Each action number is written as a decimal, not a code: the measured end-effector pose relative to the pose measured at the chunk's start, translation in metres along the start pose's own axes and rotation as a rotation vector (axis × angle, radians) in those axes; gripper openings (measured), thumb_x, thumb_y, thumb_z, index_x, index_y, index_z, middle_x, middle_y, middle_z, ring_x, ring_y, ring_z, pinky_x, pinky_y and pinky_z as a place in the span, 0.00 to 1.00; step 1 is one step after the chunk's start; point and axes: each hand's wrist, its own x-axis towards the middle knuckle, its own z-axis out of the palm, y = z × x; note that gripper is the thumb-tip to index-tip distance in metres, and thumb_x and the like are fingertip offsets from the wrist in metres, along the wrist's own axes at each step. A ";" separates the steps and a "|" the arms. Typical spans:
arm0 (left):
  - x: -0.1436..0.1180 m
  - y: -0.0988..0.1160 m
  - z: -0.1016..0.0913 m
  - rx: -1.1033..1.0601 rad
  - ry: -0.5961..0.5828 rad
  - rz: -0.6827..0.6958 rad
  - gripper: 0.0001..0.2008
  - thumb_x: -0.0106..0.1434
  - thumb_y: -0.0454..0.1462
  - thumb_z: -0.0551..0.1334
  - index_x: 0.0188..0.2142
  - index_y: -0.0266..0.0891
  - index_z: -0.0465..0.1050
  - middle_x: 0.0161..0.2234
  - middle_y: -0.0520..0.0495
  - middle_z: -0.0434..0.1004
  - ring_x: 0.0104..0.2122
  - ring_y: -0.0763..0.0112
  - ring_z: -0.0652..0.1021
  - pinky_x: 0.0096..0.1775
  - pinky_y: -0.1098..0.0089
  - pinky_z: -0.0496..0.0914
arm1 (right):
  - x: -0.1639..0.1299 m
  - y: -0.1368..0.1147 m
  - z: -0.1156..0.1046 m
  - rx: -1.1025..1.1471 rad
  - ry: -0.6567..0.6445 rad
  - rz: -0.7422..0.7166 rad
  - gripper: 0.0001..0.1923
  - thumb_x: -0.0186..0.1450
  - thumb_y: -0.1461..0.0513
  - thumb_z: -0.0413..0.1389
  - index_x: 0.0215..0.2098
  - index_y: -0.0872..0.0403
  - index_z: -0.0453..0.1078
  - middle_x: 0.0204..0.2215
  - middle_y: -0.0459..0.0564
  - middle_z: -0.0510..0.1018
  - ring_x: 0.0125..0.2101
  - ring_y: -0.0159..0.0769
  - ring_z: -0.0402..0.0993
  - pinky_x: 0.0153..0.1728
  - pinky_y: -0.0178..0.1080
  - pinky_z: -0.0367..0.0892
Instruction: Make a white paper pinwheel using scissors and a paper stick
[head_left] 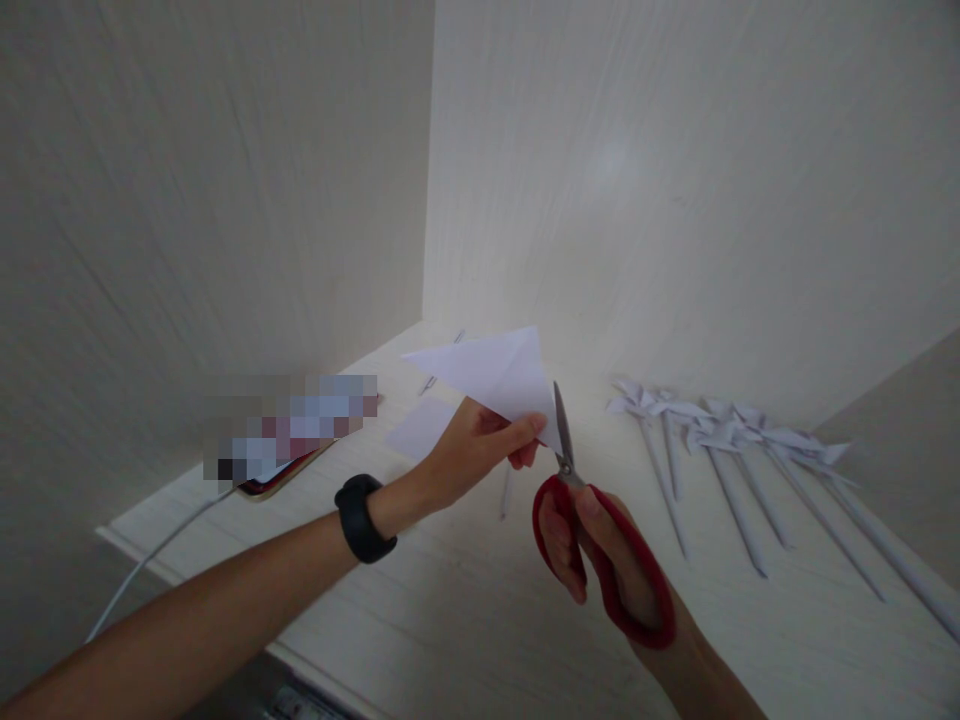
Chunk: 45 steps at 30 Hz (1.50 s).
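My left hand point(491, 440) pinches a folded white sheet of paper point(495, 370) near its lower right corner, thumb on top. The sheet is raised above the white surface, with one pointed end to the left. Red-handled scissors point(564, 450) are in my right hand point(600, 540), its fingers and thumb through the loops. Their blades point up along the right edge of the paper. One blade is in plain sight; whether the other lies behind the paper I cannot tell.
Several white paper pinwheels point(716, 425) on paper sticks lie at the right. A phone point(292, 460), partly blurred out, with a white cable point(150, 560), rests at the left. Another paper piece point(421, 425) lies behind my left hand. Walls enclose the back and sides.
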 end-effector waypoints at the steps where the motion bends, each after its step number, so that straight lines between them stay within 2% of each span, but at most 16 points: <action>1: 0.000 0.000 0.000 0.001 -0.001 -0.006 0.20 0.55 0.48 0.63 0.18 0.35 0.64 0.14 0.54 0.64 0.16 0.80 0.65 0.21 0.76 0.62 | 0.000 0.001 -0.001 -0.011 0.013 0.003 0.30 0.63 0.40 0.41 0.18 0.54 0.58 0.12 0.43 0.59 0.13 0.26 0.54 0.16 0.33 0.52; 7: -0.001 0.000 0.001 -0.015 -0.010 -0.010 0.20 0.56 0.47 0.63 0.18 0.35 0.64 0.14 0.54 0.64 0.16 0.80 0.66 0.21 0.76 0.62 | 0.000 0.002 -0.001 -0.100 0.085 0.030 0.30 0.62 0.37 0.40 0.20 0.53 0.59 0.14 0.44 0.61 0.14 0.27 0.55 0.17 0.34 0.54; 14: -0.002 0.001 0.002 -0.008 -0.003 -0.020 0.20 0.56 0.47 0.63 0.19 0.34 0.65 0.15 0.53 0.65 0.17 0.80 0.66 0.21 0.76 0.63 | -0.003 -0.002 0.000 -0.178 0.120 0.012 0.32 0.60 0.36 0.39 0.18 0.52 0.59 0.11 0.46 0.61 0.13 0.30 0.57 0.16 0.36 0.55; 20: -0.002 0.002 0.002 -0.032 -0.008 -0.020 0.19 0.56 0.46 0.63 0.18 0.34 0.65 0.15 0.53 0.66 0.17 0.80 0.67 0.21 0.76 0.63 | -0.005 -0.005 0.000 -0.187 0.115 0.007 0.33 0.60 0.35 0.40 0.17 0.52 0.60 0.11 0.47 0.62 0.14 0.31 0.59 0.16 0.36 0.56; 32: -0.001 0.000 0.002 -0.033 -0.005 -0.019 0.19 0.57 0.46 0.63 0.19 0.34 0.65 0.15 0.52 0.66 0.17 0.80 0.66 0.21 0.76 0.62 | -0.001 0.000 0.002 -0.168 0.110 0.013 0.33 0.61 0.37 0.39 0.16 0.52 0.58 0.10 0.44 0.59 0.12 0.27 0.55 0.15 0.33 0.53; 38: -0.002 0.000 0.001 -0.026 0.001 -0.017 0.19 0.56 0.46 0.63 0.19 0.35 0.66 0.15 0.52 0.66 0.17 0.80 0.66 0.21 0.76 0.62 | 0.003 -0.004 0.003 -0.129 0.064 0.023 0.32 0.60 0.37 0.42 0.13 0.52 0.53 0.07 0.42 0.56 0.10 0.24 0.51 0.13 0.31 0.47; 45: -0.001 -0.001 0.000 -0.031 -0.010 -0.014 0.18 0.56 0.45 0.63 0.18 0.34 0.65 0.13 0.53 0.64 0.16 0.80 0.65 0.20 0.76 0.61 | 0.001 -0.005 0.004 -0.076 0.064 0.024 0.32 0.60 0.37 0.44 0.14 0.53 0.54 0.08 0.42 0.57 0.10 0.24 0.51 0.13 0.31 0.46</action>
